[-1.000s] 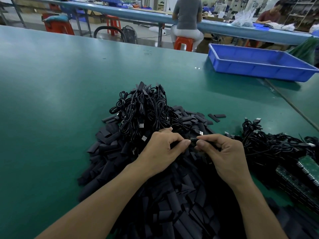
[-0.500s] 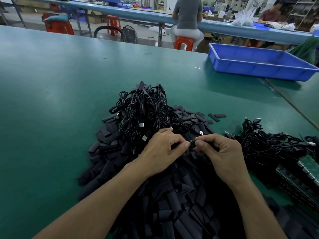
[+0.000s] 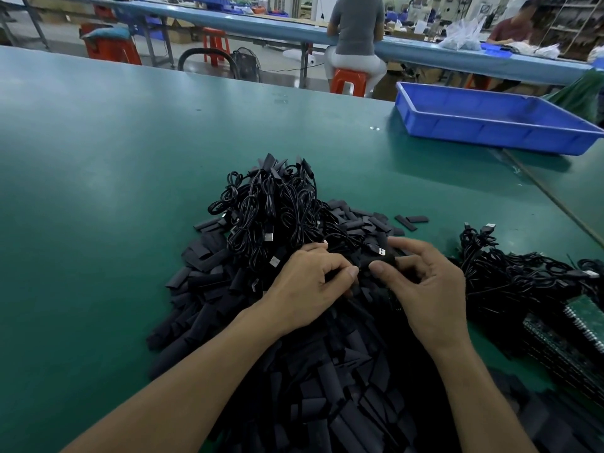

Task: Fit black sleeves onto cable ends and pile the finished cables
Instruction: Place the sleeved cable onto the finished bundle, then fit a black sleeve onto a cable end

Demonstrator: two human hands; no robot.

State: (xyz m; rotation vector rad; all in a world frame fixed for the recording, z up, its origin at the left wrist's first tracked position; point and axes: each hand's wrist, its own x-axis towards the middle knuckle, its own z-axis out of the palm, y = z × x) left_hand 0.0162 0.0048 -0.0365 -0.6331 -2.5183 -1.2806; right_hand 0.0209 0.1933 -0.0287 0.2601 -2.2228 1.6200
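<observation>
A heap of flat black sleeves (image 3: 313, 380) covers the green table in front of me. On its far side lies a pile of coiled black cables (image 3: 277, 207) with sleeved ends. My left hand (image 3: 310, 286) and my right hand (image 3: 428, 289) meet over the heap, thumbs nearly touching. Between them they pinch a black sleeve (image 3: 380, 264) on a cable end; a silver USB plug (image 3: 380, 251) shows just beyond my right fingers. A second bunch of black cables (image 3: 516, 276) lies to the right.
A blue plastic tray (image 3: 490, 125) stands at the back right. Green circuit boards (image 3: 585, 325) are stacked at the right edge. Two loose sleeves (image 3: 411, 220) lie apart from the heap. People sit at another bench behind the table's far edge.
My two hands have stayed together over the heap. The sleeve between my fingers now covers more of the cable end, and the silver plug shows beyond it.
</observation>
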